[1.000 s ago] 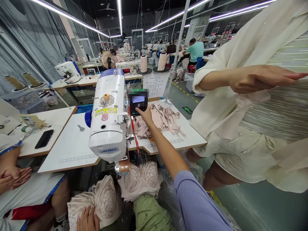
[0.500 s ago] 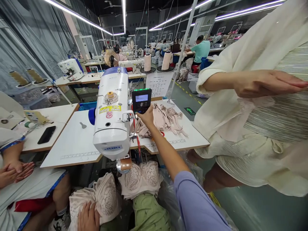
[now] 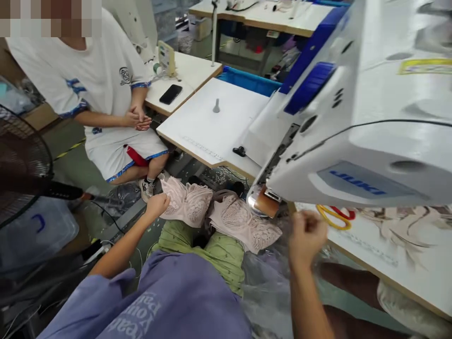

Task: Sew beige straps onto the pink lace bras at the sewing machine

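On my left thigh lies a stack of pale pink lace bras, and my left hand is closed at its left edge. Another lace bra rests across my right thigh, below the metal arm end of a white JUKI sewing machine. My right hand is raised at the table's front edge, right of the machine's tip. Its fingers are curled in, and whatever they might hold is too blurred to see. Close by on the table lie a yellow loop and a red loop, like scissor handles.
Beige fabric strips lie on the right of the table. On the left tabletop is a small grey piece; a phone lies beyond. A seated person with clasped hands is at left, near a fan.
The view has swung left and down. My right hand has left the machine's control panel and come back to the table's front edge. My left hand is now at the stack's outer edge.
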The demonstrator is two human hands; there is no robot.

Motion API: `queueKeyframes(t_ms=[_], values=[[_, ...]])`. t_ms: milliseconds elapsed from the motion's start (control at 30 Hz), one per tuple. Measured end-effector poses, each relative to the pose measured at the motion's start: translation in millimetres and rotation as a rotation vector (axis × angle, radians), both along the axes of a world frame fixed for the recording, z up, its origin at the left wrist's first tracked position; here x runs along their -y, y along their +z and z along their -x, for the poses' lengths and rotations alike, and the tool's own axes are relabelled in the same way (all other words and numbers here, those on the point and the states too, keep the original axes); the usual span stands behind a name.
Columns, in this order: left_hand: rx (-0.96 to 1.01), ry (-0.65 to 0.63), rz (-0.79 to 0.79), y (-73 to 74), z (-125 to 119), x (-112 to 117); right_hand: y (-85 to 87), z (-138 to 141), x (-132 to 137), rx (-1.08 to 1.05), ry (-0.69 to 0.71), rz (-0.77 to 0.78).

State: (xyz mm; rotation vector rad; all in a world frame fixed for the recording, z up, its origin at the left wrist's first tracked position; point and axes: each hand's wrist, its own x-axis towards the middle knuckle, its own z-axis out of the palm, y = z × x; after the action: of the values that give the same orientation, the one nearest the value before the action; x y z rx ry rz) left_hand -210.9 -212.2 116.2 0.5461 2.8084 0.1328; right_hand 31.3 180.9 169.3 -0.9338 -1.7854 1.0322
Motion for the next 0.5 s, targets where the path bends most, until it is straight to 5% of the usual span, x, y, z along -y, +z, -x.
queueKeyframes(t_ms=[133,233,333,400,500], values=[[0.036,-0.151,-0.095,37.3,-54.3,-21.4,-31.8,-9.7,105.4,0.233,0.762,0.062],[0.12,-0.413,-0.225,77.5,-105.1,-44.1,-25.2,6.1,148.3,0.315,1.071,0.068],[0.254,-0.554,-0.565,105.2,-122.8,-58.5,2.3,11.7,150.2,0.311,1.331,0.133],[0.343,-0.392,-0.803,110.3,-115.0,-77.4,33.6,1.6,137.9,0.289,1.397,0.107],[0.876,-0.198,-0.924,106.5,-112.7,-126.8,93.5,-30.1,116.2,0.307,1.338,0.109]])
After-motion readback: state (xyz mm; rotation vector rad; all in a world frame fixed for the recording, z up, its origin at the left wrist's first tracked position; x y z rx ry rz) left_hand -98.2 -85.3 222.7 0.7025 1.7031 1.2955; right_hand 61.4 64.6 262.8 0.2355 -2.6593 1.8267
